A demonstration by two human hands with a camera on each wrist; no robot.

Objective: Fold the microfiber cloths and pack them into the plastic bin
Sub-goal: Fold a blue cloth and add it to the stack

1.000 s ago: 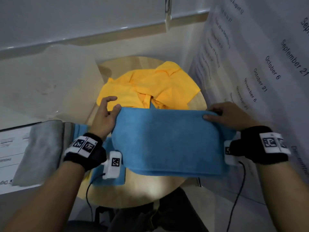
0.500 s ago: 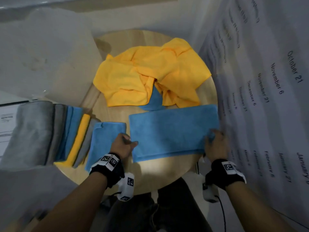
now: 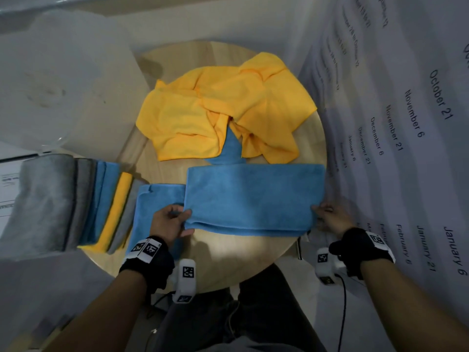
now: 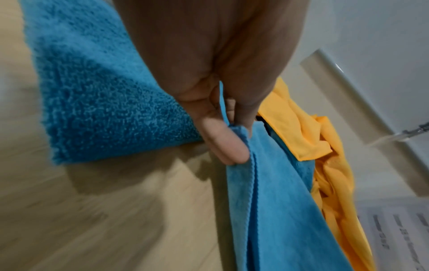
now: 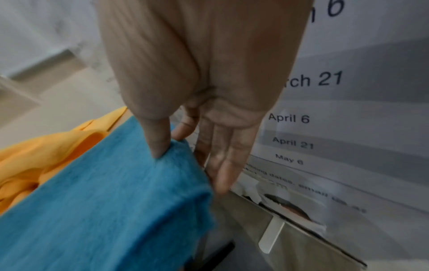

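A blue cloth [image 3: 253,196] lies folded in half across the near part of the round wooden table [image 3: 241,260]. My left hand [image 3: 186,221] pinches its near-left corner between thumb and fingers; the left wrist view shows the layered edge [image 4: 278,210] caught in that left hand [image 4: 234,143]. My right hand [image 3: 317,217] holds the near-right corner. In the right wrist view the right hand [image 5: 171,143] has its thumb on top of the blue cloth [image 5: 104,192], while the other fingers stay straight. Folded grey, blue and yellow cloths [image 3: 76,199] stand in a row at the left.
Crumpled yellow cloths [image 3: 223,110] cover the table's far half, with another blue cloth [image 3: 231,151] showing beneath them. A small folded blue cloth [image 3: 157,199] lies under my left hand. Translucent plastic [image 3: 63,72] is at the back left. A printed date sheet [image 3: 406,148] hangs close on the right.
The blue cloth, held up in the air a second ago, now lies on the table. Both hands have come down and back to its near corners.
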